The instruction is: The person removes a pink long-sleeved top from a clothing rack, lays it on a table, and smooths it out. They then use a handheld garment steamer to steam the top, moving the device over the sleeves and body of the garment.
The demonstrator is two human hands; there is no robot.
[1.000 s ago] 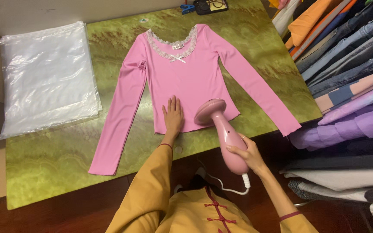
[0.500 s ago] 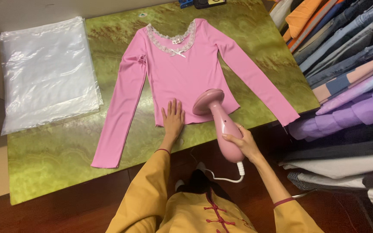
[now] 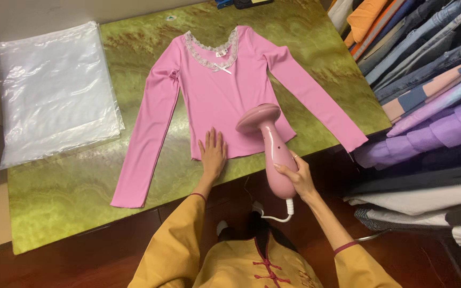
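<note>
**Steamer head on the pink top's hem**

While my left hand (image 3: 213,153) lies flat on the top (image 3: 225,101), its fingers (image 3: 209,141) are spread apart and point away from me, pressing the lower hem against the table (image 3: 70,181). Nothing is gripped there; the palm sits right at the hem's edge, and the wrist crosses the table's near edge in a mustard sleeve (image 3: 174,245).

Just to the right of those fingers, my right hand (image 3: 296,178) is clamped around the lower handle of the steamer (image 3: 271,144). The fingers wrap the handle from the right side. Beyond them the round head rests on or just above the top's lower right corner; I cannot tell whether it touches. Below my grip a white cord (image 3: 273,216) curls off the handle's end toward my body.

Ahead of both hands the top lies face up, sleeves angled outward, with a lace neckline (image 3: 212,53) at the far end. One sleeve runs down well to the left of my left fingers, its cuff near the table's front edge.

Far left of my hands lies a stack of clear bags (image 3: 54,90). Right of the steamer hand, folded clothes (image 3: 428,96) are piled beside the table.
</note>
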